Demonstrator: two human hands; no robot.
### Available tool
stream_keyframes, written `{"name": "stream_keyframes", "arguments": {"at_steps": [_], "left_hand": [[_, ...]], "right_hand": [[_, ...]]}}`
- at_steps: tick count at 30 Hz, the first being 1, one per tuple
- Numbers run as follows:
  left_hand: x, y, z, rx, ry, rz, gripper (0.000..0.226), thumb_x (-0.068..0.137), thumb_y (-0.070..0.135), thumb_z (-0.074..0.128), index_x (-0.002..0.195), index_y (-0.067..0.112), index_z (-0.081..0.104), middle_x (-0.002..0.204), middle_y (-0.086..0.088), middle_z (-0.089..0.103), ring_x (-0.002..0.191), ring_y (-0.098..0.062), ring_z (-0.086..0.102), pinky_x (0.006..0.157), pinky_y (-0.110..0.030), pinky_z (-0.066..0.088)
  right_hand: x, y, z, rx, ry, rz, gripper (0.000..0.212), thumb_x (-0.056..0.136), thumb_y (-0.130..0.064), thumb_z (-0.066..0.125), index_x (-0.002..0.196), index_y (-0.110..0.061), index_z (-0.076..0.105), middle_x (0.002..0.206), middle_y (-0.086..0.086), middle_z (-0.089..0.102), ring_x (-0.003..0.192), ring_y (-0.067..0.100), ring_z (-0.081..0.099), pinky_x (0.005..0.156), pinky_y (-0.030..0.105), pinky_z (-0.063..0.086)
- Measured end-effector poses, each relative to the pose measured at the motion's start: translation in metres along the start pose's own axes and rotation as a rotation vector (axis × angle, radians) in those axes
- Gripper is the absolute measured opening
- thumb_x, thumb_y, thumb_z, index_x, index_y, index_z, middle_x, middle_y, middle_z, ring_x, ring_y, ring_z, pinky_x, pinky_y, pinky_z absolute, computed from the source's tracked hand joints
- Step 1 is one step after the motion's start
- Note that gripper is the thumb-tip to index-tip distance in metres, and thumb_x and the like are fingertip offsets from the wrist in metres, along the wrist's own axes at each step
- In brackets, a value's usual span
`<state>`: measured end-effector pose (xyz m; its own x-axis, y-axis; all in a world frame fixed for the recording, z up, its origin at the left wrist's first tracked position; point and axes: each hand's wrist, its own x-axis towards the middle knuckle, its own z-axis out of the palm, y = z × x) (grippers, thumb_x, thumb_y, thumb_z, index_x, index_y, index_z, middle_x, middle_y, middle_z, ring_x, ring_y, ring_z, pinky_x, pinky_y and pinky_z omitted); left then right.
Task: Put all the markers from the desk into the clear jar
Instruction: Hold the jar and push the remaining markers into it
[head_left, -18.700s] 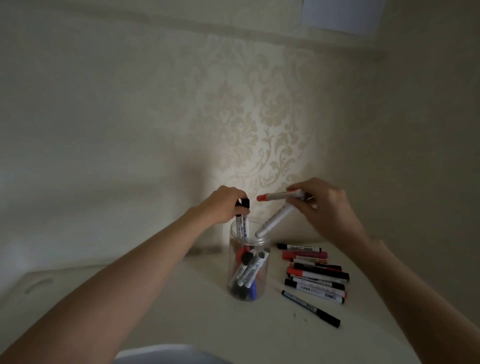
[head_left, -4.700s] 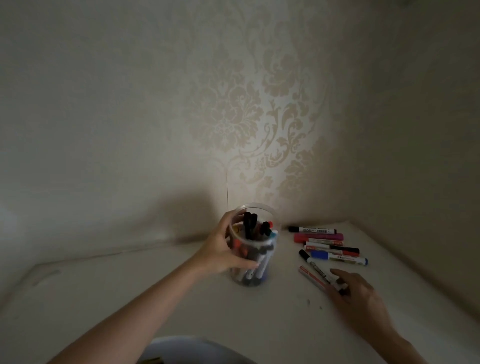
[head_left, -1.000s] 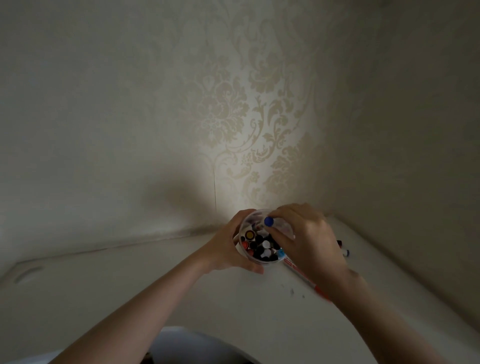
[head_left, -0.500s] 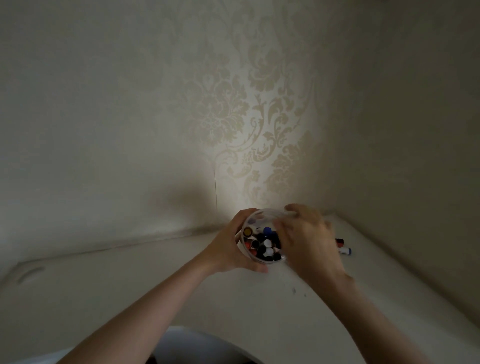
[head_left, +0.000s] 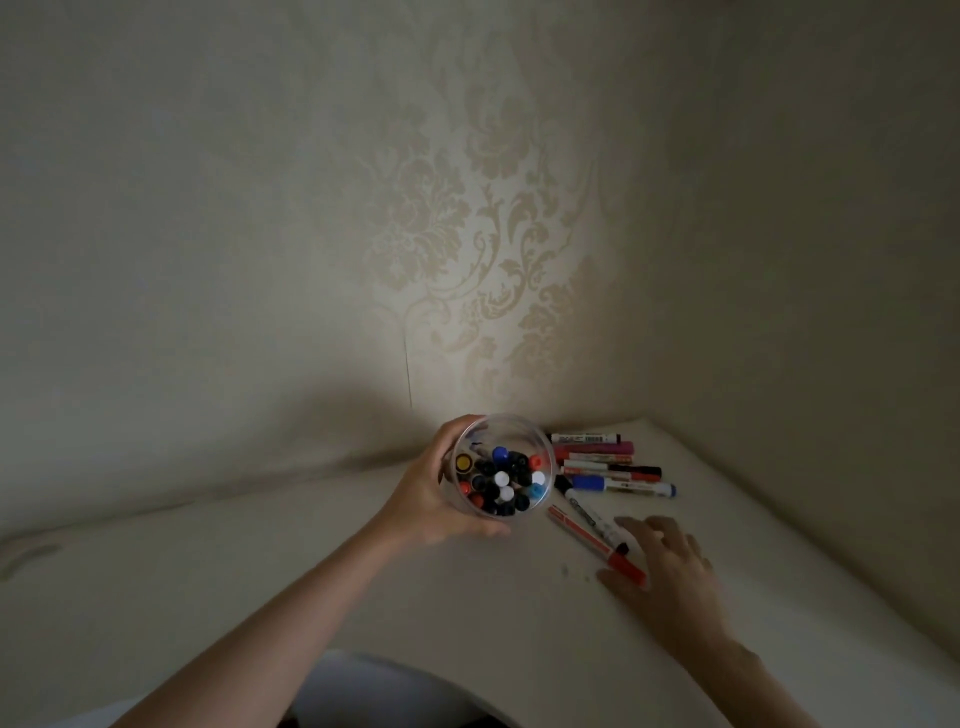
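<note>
The clear jar is tilted toward me, its mouth packed with several upright markers. My left hand is wrapped around its left side. To the right, a red-capped marker and a black-capped marker lie diagonally on the desk. My right hand hovers with fingers spread at their near ends, thumb beside the red cap, holding nothing. Behind them several more markers lie in a row by the wall corner.
The pale desk fits into a corner of patterned walls; its front edge curves inward at the bottom centre. The light is dim. Small dark specks mark the desk near my right thumb.
My right hand has left the jar mouth, where it let go of a blue-capped marker, and dropped right and toward me onto the two diagonal markers. The jar stays in my left hand.
</note>
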<state>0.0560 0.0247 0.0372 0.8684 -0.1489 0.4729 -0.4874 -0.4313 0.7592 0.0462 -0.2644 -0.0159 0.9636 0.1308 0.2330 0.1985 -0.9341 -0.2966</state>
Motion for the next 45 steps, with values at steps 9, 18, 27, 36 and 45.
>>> {"name": "stream_keyframes", "arguments": {"at_steps": [9, 18, 27, 36, 45], "left_hand": [[-0.002, 0.001, 0.001, -0.001, -0.014, -0.017, 0.109, 0.045, 0.037, 0.101, 0.137, 0.043, 0.043, 0.137, 0.016, 0.054, 0.128, -0.008, 0.056, 0.097, -0.020, 0.051], [0.002, -0.003, -0.002, -0.092, 0.009, -0.082, 0.111, 0.044, 0.021, 0.100, 0.139, 0.035, 0.044, 0.141, 0.012, 0.052, 0.127, 0.001, 0.054, 0.094, -0.014, 0.051], [0.000, 0.001, -0.001, -0.057, 0.007, -0.077, 0.106, 0.048, 0.022, 0.099, 0.137, 0.041, 0.044, 0.136, 0.023, 0.053, 0.126, -0.001, 0.055, 0.096, -0.020, 0.054], [0.001, 0.004, 0.000, -0.051, 0.006, -0.039, 0.106, 0.048, 0.013, 0.100, 0.135, 0.039, 0.046, 0.129, 0.013, 0.061, 0.121, -0.013, 0.063, 0.088, -0.025, 0.058], [0.003, 0.011, 0.002, -0.061, -0.034, -0.046, 0.103, 0.053, 0.005, 0.097, 0.131, 0.048, 0.046, 0.126, 0.021, 0.062, 0.117, -0.004, 0.064, 0.084, -0.015, 0.055]], "right_hand": [[0.013, -0.013, -0.005, -0.029, -0.043, -0.035, 0.041, 0.095, -0.032, 0.045, 0.136, -0.030, 0.044, 0.122, 0.001, 0.053, 0.109, 0.018, 0.051, 0.089, 0.026, 0.044], [-0.006, 0.005, -0.031, 0.251, 0.005, 0.024, 0.034, 0.088, -0.022, 0.062, 0.122, -0.021, 0.062, 0.109, 0.005, 0.061, 0.086, 0.014, 0.058, 0.075, 0.017, 0.040], [-0.034, -0.030, -0.129, 0.907, 0.422, -0.099, 0.019, 0.074, -0.029, 0.076, 0.089, -0.039, 0.071, 0.077, -0.015, 0.074, 0.068, -0.003, 0.069, 0.058, 0.004, 0.046], [-0.024, -0.097, -0.113, 0.633, 0.529, -0.410, 0.017, 0.078, -0.012, 0.074, 0.096, -0.013, 0.074, 0.099, -0.007, 0.065, 0.087, 0.004, 0.064, 0.078, 0.018, 0.054], [0.025, -0.139, -0.087, 0.238, 0.407, -0.379, 0.034, 0.085, -0.034, 0.065, 0.116, -0.019, 0.062, 0.113, 0.000, 0.058, 0.080, 0.023, 0.067, 0.062, 0.035, 0.056]]}}
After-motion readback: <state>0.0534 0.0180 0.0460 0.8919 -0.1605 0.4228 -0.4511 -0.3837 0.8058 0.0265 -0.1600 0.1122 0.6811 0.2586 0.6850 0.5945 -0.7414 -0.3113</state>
